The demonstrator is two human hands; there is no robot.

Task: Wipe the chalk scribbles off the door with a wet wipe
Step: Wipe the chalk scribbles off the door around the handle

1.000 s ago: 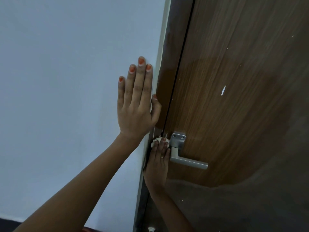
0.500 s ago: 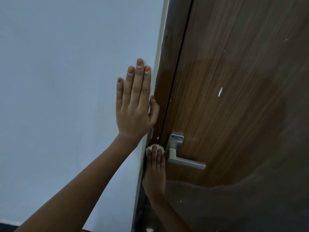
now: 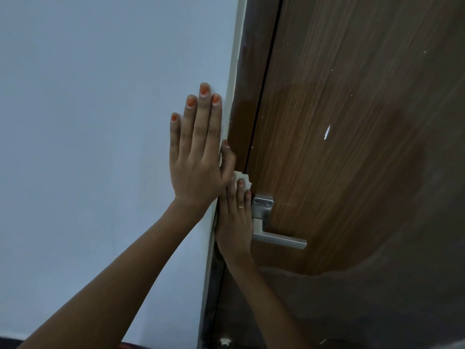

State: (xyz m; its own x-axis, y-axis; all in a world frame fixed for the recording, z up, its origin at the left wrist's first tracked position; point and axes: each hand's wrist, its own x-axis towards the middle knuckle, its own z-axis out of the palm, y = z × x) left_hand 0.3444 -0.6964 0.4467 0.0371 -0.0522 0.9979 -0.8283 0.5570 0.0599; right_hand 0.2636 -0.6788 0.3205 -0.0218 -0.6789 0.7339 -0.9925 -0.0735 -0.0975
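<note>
The brown wooden door fills the right of the view, with a darker damp patch across its middle. A white chalk mark and small white specks remain on it. My right hand presses a crumpled white wet wipe flat against the door's left edge and the dark frame, just above the handle. The wipe shows under my fingertips. My left hand lies flat and open on the pale wall, its thumb touching the frame.
A silver lever handle with its mounting plate sticks out of the door right beside my right hand. A small white fitting sits low at the bottom of the frame. The lower part of the door lies in shadow.
My right hand has slid the wipe upward along the door edge, from level with the handle plate to above it. My left hand has stayed on the wall.
</note>
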